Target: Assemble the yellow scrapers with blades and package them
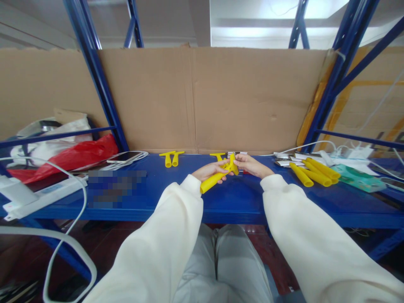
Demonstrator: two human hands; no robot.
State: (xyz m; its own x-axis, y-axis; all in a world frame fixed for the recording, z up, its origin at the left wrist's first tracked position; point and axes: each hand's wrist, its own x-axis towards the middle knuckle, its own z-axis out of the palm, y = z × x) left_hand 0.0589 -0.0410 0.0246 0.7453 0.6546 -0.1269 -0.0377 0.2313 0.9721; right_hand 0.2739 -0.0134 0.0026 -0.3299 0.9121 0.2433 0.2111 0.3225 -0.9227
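My left hand [211, 170] is wrapped round a yellow T-shaped plastic handle [212, 182], whose round hollow end points down toward me. Its wider head is turned up to the right, and the fingers of my right hand [251, 165] close on that head. Whether the right fingers also pinch something small cannot be made out. Just behind my hands lies another yellow T-shaped handle [217, 156], partly covered, beside a small pile of white and dark flat pieces [237, 153].
Two yellow T-shaped handles [172, 159] lie at the back. On the right, several yellow handles [315, 172] rest near a green packet [360, 178] and white cables. A phone [123, 157], a power strip [47, 195] and a red bag [82, 155] occupy the left. Cardboard [195, 101] walls the back.
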